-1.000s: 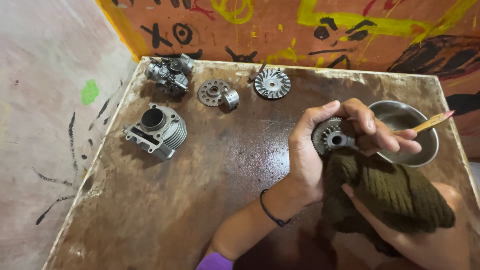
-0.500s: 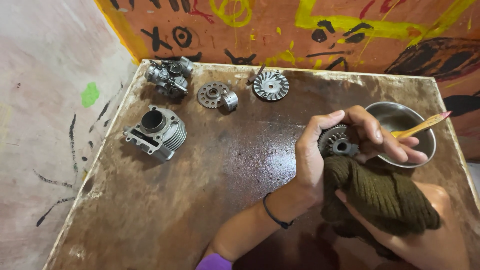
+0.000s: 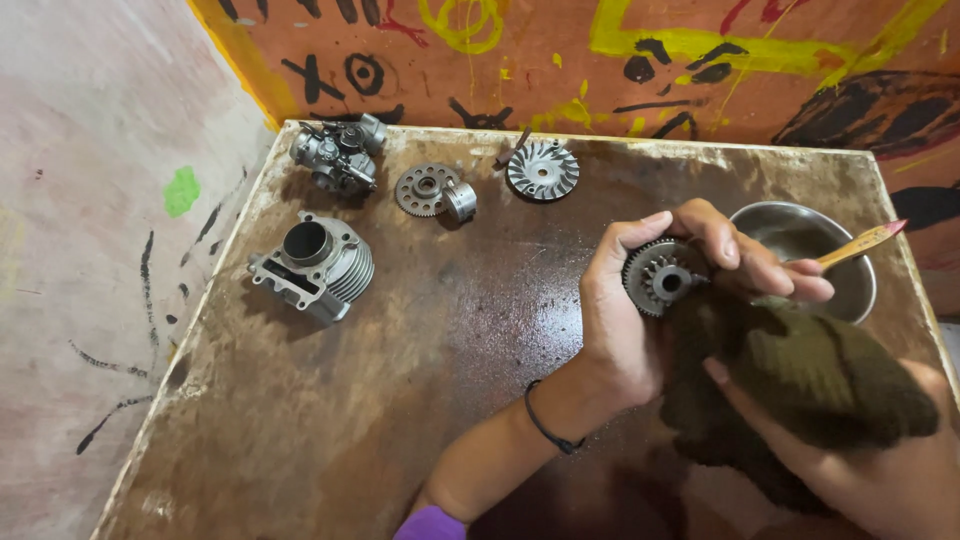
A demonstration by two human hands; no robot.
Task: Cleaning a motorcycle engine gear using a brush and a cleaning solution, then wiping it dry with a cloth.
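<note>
My left hand (image 3: 640,310) grips a small toothed metal gear (image 3: 661,279) above the right part of the brown table (image 3: 400,400), fingers wrapped over its rim. My right hand (image 3: 860,460) holds a dark olive knitted cloth (image 3: 800,385) that presses against the gear from below and to the right. Most of my right hand is hidden under the cloth. A black band circles my left wrist.
A steel bowl (image 3: 850,290) with a wooden-handled brush (image 3: 862,243) stands just behind my hands. At the far left lie a finned engine cylinder (image 3: 315,267), a carburettor (image 3: 338,155), a toothed disc with a small bearing (image 3: 432,190) and a fan-like pulley face (image 3: 542,170). Painted walls border the table.
My hands, gear and cloth have shifted slightly toward the bowl, and the cloth has moved across the gear. The parts on the table have not moved.
</note>
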